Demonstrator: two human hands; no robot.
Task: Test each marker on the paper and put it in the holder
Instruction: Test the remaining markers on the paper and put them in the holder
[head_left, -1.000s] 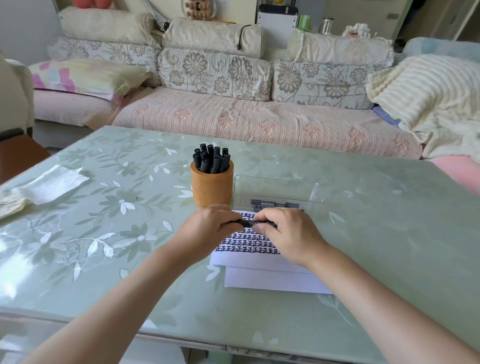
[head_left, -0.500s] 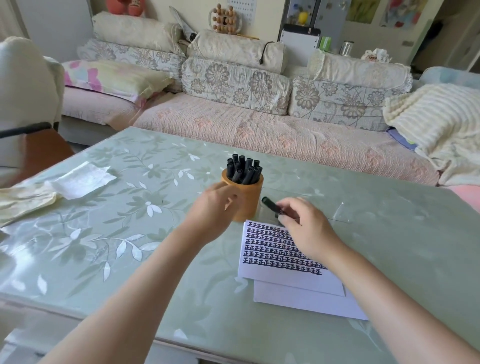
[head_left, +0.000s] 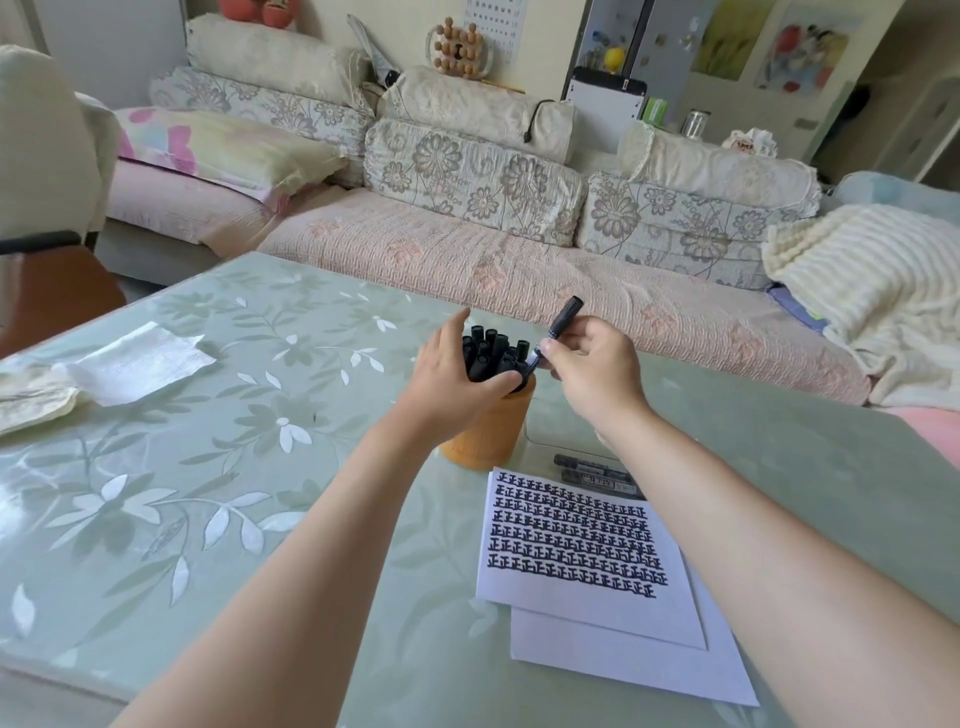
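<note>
An orange holder (head_left: 491, 436) stands mid-table with several black markers (head_left: 491, 348) upright in it. My left hand (head_left: 452, 376) curls round the bunch of markers at the holder's top. My right hand (head_left: 592, 369) pinches one black marker (head_left: 563, 318), tilted, its lower end at the holder's rim among the others. White paper (head_left: 582, 587) covered with rows of black marks lies in front of the holder, on top of another sheet. Two more markers (head_left: 597, 475) lie flat just beyond the paper.
The table (head_left: 218, 499) has a green floral glass-like top. A white cloth (head_left: 140, 358) lies at its left. A sofa (head_left: 467, 260) with cushions runs behind the table, a chair (head_left: 47, 291) at the left, a cream blanket (head_left: 878, 280) at the right.
My right hand lifted the marker from beside the paper up to the holder's mouth. My left hand moved from the holder's side to the bunch of markers on top. The view tilted up.
</note>
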